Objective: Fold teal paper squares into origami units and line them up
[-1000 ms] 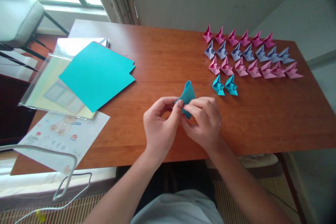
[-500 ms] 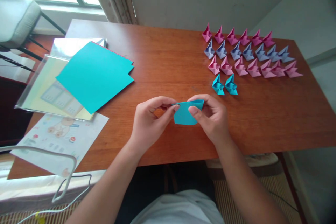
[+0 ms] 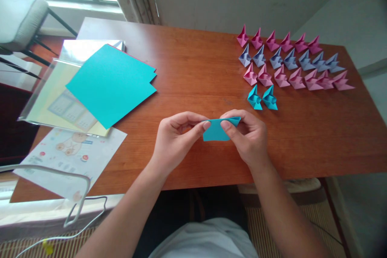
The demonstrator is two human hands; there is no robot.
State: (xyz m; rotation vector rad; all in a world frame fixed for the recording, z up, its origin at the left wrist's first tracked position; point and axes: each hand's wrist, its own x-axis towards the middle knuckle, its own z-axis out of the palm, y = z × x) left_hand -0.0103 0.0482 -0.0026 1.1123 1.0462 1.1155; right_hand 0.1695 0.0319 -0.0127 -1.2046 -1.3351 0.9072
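Observation:
A small folded piece of turquoise paper [image 3: 215, 132] is held up over the near side of the table, between both hands. My left hand [image 3: 178, 139] pinches its upper left corner between thumb and fingers. With the thumb in front and fingers behind, my right hand [image 3: 249, 135] grips the upper right part, where the paper bends round in a loop. Two turquoise origami pieces [image 3: 254, 97] stand on the table beyond my right hand. The right fingertips are hidden behind the paper.
Behind those stand rows of pink origami pieces [image 3: 281, 76], lilac ones [image 3: 275, 60] and magenta ones [image 3: 272, 41]. Turquoise paper sheets [image 3: 110, 84] lie at left on a clear plastic packet [image 3: 39, 105]. A printed sheet [image 3: 102, 151] and a white metal bar [image 3: 60, 172] are nearer me.
The top edges of the folded paper have come closer together, and it looks flatter. Both hands appear slightly farther right as the whole view has shifted a little.

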